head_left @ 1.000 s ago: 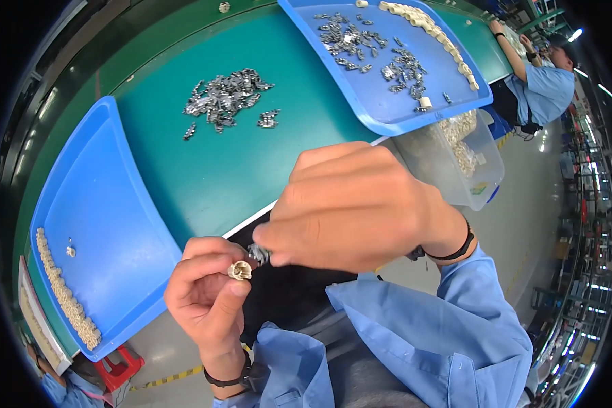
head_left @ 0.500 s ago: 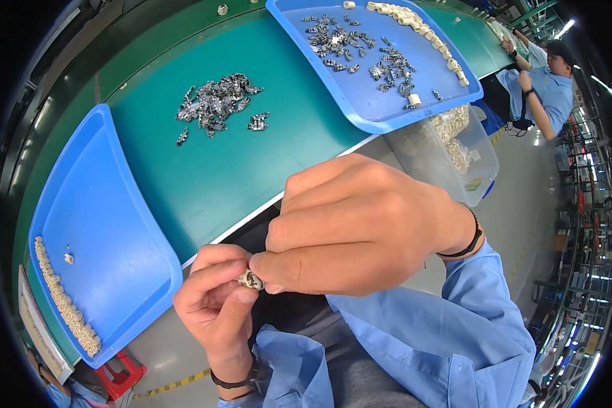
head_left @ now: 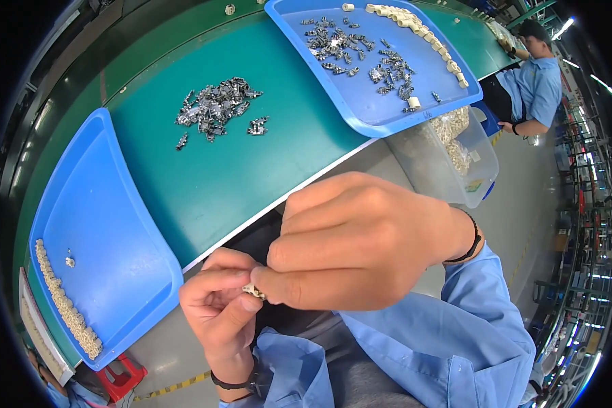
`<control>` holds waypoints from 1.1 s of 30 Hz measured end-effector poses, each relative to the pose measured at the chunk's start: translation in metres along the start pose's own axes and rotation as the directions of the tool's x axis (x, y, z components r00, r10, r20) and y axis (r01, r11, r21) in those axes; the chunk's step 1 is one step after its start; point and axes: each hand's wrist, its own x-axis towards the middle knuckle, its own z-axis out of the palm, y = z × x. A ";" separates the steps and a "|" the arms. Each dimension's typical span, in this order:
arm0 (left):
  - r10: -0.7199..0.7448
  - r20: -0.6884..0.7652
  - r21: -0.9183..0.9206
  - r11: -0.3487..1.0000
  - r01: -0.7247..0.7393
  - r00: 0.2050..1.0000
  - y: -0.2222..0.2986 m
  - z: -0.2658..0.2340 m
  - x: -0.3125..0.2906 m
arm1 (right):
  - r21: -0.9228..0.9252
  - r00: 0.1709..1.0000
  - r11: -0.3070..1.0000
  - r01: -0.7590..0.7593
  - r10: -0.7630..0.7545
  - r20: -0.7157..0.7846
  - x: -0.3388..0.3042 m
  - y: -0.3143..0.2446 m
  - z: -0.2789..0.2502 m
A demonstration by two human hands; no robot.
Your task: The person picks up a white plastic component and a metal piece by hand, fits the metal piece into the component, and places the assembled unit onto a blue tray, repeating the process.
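A small cream-coloured part with metal in it [head_left: 253, 292] is pinched between the fingertips of both hands, over my lap just off the bench edge. My left hand [head_left: 219, 299] grips it with thumb and forefinger. Closed over its other side, my right hand [head_left: 360, 241] hides much of the part. A pile of small metal clips [head_left: 214, 105] lies on the green bench. The blue tray at the left [head_left: 126, 224] holds a long row of cream parts [head_left: 68, 306] and one separate cream piece [head_left: 70, 262].
Another blue tray [head_left: 381, 129] at the far right holds scattered metal clips and a row of cream rings [head_left: 425, 30]. Below it stands a clear bin [head_left: 483, 183] with bagged parts. A co-worker [head_left: 538, 81] is at the upper right; a red stool [head_left: 124, 377] stands lower left.
Both hands have shifted slightly down and right, and the small part has turned between the fingertips. The co-worker at the upper right has lowered an arm.
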 end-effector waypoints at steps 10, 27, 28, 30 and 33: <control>-0.156 -0.049 -0.222 0.965 0.141 0.987 -0.002 -0.001 -0.002 | 0.216 0.985 0.976 -0.035 0.070 -0.155 -0.005 0.006 0.016; -0.080 -0.013 -0.140 0.987 0.077 0.997 -0.004 0.001 0.000 | 0.185 0.986 0.979 -0.091 0.114 -0.118 -0.009 0.002 0.010; -0.064 -0.002 -0.126 0.990 0.063 0.998 -0.005 0.001 0.000 | 0.201 0.985 0.975 -0.093 0.119 -0.125 -0.010 0.002 0.010; -0.048 0.011 -0.112 0.992 0.049 0.999 -0.005 0.001 0.001 | 0.215 0.983 0.972 -0.095 0.125 -0.133 -0.010 0.002 0.009; -0.042 -0.016 -0.084 0.996 0.040 0.999 -0.003 0.003 -0.001 | 0.205 0.986 0.972 -0.114 0.136 -0.097 -0.009 -0.001 0.006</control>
